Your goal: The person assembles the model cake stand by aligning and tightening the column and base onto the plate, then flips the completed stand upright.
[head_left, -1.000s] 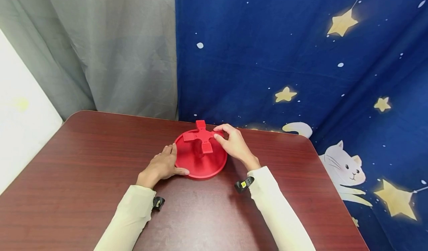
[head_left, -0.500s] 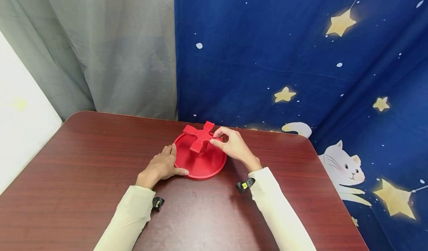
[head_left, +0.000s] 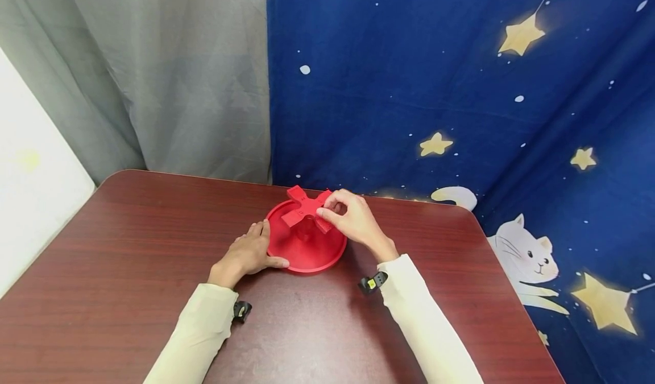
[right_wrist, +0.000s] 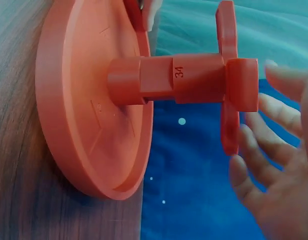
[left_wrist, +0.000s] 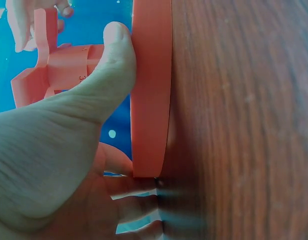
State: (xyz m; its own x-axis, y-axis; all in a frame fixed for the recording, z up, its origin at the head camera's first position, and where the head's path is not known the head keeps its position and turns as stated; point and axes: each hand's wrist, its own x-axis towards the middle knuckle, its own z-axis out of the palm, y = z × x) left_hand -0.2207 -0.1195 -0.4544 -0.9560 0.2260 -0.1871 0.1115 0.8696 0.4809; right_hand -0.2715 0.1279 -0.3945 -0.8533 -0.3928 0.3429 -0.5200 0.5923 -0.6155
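Observation:
A red plastic stand sits on the table: a shallow round base (head_left: 309,259) with a raised rim, an upright stem (right_wrist: 199,77) marked "34", and a four-armed cross top (head_left: 307,206). My left hand (head_left: 248,253) holds the base at its left side, thumb along the near rim and fingers spread round the outer edge. On the right, my right hand (head_left: 355,219) has its thumb and bent fingers at the right-hand arms of the cross top. Its fingertips overlap those arms in the head view. The right wrist view shows the fingers close around the arm ends.
The stand is near the far edge of the brown wooden table (head_left: 133,259). Behind it hang a grey curtain (head_left: 204,88) and a blue curtain (head_left: 368,88) printed with stars and a cat. Black straps are on both wrists.
The cross top has turned clockwise, seen from above, with my right fingers moving slightly inward along it. My left hand and the round base have stayed in place.

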